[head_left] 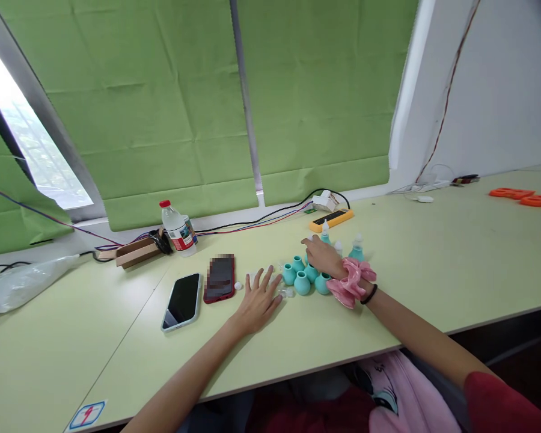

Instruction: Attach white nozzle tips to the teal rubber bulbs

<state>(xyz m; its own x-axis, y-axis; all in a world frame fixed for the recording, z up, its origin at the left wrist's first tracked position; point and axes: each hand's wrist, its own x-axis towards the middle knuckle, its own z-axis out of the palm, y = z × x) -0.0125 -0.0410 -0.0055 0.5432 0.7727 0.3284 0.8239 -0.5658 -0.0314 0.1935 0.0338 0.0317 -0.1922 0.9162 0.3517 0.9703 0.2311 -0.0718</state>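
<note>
Left hand (256,307) palm down on the pale surface (234,373), fingers spread wide, no grip visible; small clear plastic pieces (287,292) sit under and just beside the fingertips. Right hand (324,256) is over the cluster of teal squeeze bulbs (302,283), index finger extended to the left, the other fingers mostly hidden; can't tell how far they're closed or whether they hold anything. Bulb cluster is to the right of the left hand: front ones upright with open necks, some at the back carrying clear nozzle tips (357,239). Right wrist wears a pink scrunchie (349,282) and a black band (369,294). Left of the left hand: white round cap (238,285), then red-cased phone (219,278), then light-cased phone (181,302). Red-capped bottle (179,230) stands farther back, near the green blinds (162,102).
</note>
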